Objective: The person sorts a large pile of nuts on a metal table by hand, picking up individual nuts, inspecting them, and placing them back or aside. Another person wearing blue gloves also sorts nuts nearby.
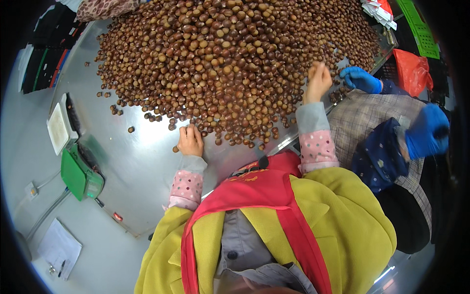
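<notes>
A large heap of brown chestnuts (220, 70) covers the far part of a metal table (125, 172). My left hand (190, 141) rests at the near edge of the heap, fingers curled down against the tabletop among loose nuts; whether it grips one is hidden. One loose chestnut (175, 149) lies just beside it on the left. My right hand (318, 81) is raised at the heap's right side, its fingers bent and drawn together; I cannot tell whether a nut is between them. Pink dotted cuffs with grey ends cover both my wrists.
At right is a co-worker with blue gloves (361, 80) and a checked apron (371, 117), close to my right hand. Green (75, 176) and white scales (58, 126) stand at the table's left edge. A red plastic bag (413, 71) and a green crate (420, 31) are at upper right.
</notes>
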Tool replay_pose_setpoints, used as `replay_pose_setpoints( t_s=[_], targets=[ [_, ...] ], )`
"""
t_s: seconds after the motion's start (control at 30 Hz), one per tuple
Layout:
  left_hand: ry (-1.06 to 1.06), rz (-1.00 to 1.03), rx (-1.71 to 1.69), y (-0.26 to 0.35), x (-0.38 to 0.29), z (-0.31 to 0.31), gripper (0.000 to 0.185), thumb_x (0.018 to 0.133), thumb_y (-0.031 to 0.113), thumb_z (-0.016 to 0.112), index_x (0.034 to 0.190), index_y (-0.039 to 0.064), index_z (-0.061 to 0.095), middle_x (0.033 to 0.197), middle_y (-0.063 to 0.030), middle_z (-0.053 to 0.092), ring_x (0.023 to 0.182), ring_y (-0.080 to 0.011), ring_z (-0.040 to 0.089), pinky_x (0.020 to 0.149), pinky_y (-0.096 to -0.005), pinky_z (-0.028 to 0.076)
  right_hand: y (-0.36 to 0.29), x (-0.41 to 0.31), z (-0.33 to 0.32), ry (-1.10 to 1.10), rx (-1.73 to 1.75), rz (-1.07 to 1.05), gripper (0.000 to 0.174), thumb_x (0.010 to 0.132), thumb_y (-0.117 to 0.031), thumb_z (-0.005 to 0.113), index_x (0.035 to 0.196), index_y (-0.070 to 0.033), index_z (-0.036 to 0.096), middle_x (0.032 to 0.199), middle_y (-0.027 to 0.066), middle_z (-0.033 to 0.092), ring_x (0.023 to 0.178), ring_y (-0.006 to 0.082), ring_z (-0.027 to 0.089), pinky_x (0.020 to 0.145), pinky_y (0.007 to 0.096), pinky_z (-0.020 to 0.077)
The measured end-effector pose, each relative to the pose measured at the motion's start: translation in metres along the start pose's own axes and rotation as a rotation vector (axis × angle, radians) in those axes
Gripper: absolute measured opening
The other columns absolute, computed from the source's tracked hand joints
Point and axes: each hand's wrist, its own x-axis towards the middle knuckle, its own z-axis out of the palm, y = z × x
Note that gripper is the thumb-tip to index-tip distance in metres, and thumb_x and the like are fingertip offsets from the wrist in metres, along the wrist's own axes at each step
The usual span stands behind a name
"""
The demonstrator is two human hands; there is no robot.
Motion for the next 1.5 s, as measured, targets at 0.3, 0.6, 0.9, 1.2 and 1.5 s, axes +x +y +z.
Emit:
replay_pose_setpoints(
  t_s=[0.3, 0.6, 0.9, 1.2, 1.5],
  targets=[
    [0.019, 0.025, -0.02, -0.001, 0.003, 0.0, 0.008, 0.095, 0.008, 0.066, 0.103, 0.009, 0.066, 0.093, -0.0107, 0.06, 0.073, -0.0328, 0.064, 0.06, -0.0424, 0.052, 0.03, -0.105, -0.053, -0.282, -0.455, -0.291, 0.01, 0.099, -0.011, 0.065, 0.099, -0.002, 0.069, 0.077, 0.0048, 0.061, 0.066, 0.0161, 0.055, 0.063, 0.0317, 0.0458],
    [0.087, 0.059, -0.055, -0.002, 0.003, 0.0, 0.009, 0.093, 0.008, 0.069, 0.101, 0.01, 0.067, 0.09, -0.0095, 0.06, 0.066, -0.0307, 0.065, 0.055, -0.0418, 0.052, 0.002, -0.162, 0.003, -0.71, -0.995, -0.706, 0.031, 0.077, -0.016, 0.083, 0.103, -0.004, 0.071, 0.105, 0.0087, 0.057, 0.103, 0.0306, 0.053, 0.086, 0.0424, 0.0425],
    [0.114, 0.006, -0.191, -0.009, 0.0, 0.004, 0.008, 0.093, 0.006, 0.067, 0.101, 0.007, 0.066, 0.09, -0.0112, 0.059, 0.067, -0.0325, 0.063, 0.057, -0.0425, 0.052, -0.004, -0.154, 0.006, -0.65, -0.681, -0.208, 0.014, 0.092, -0.016, 0.068, 0.097, -0.003, 0.068, 0.075, 0.0055, 0.054, 0.072, 0.0217, 0.057, 0.067, 0.0366, 0.0466],
    [0.186, -0.496, -0.99, 0.064, 0.037, -0.029, 0.016, 0.105, 0.015, 0.061, 0.111, 0.002, 0.067, 0.083, 0.0023, 0.063, 0.072, -0.0044, 0.053, 0.061, -0.0218, 0.043, -0.017, -0.212, 0.048, -0.9, 0.284, 0.817, 0.019, 0.108, -0.022, 0.052, 0.11, -0.005, 0.062, 0.094, 0.0028, 0.067, 0.083, 0.013, 0.063, 0.078, 0.0302, 0.0524],
    [0.115, 0.208, -0.65, 0.132, 0.091, -0.082, 0.011, 0.081, 0.004, 0.073, 0.088, -0.001, 0.065, 0.104, -0.0131, 0.063, 0.097, -0.0323, 0.059, 0.084, -0.0402, 0.047, -0.011, -0.238, 0.071, -0.724, 0.825, 1.381, 0.031, 0.109, -0.033, 0.047, 0.122, -0.008, 0.06, 0.121, 0.009, 0.063, 0.115, 0.0237, 0.06, 0.102, 0.0409, 0.0511]
  ],
)
